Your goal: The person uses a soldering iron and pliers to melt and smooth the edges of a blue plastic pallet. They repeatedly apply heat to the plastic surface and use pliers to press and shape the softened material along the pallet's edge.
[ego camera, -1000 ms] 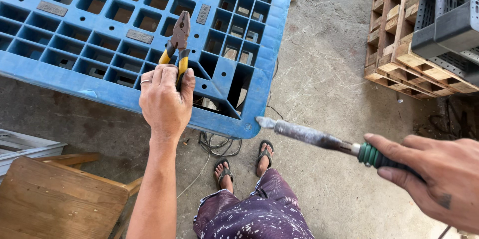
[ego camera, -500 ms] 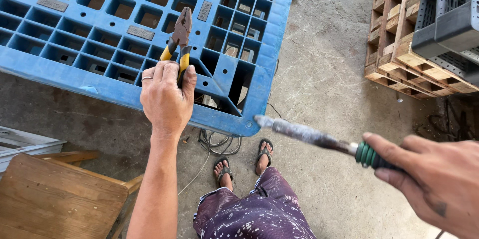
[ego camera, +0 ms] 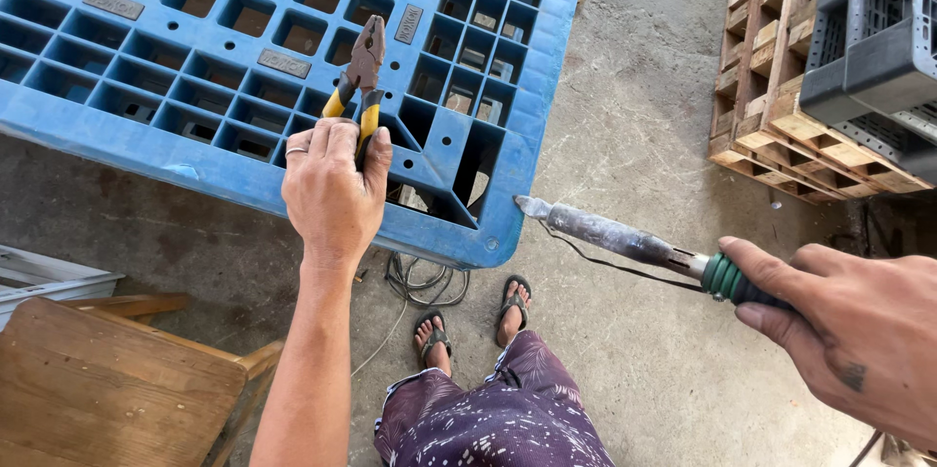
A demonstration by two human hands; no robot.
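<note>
The left hand (ego camera: pixel 332 189) is closed around yellow-handled pliers (ego camera: pixel 359 77) held over the blue plastic pallet (ego camera: pixel 176 86), while the right hand (ego camera: pixel 849 330) grips a long soldering iron (ego camera: pixel 625 236) whose tip sits just beside the pallet's corner.

Bright, even daylight with soft shadows, sharp focus throughout, and slight wide-angle stretching at the edges.
</note>
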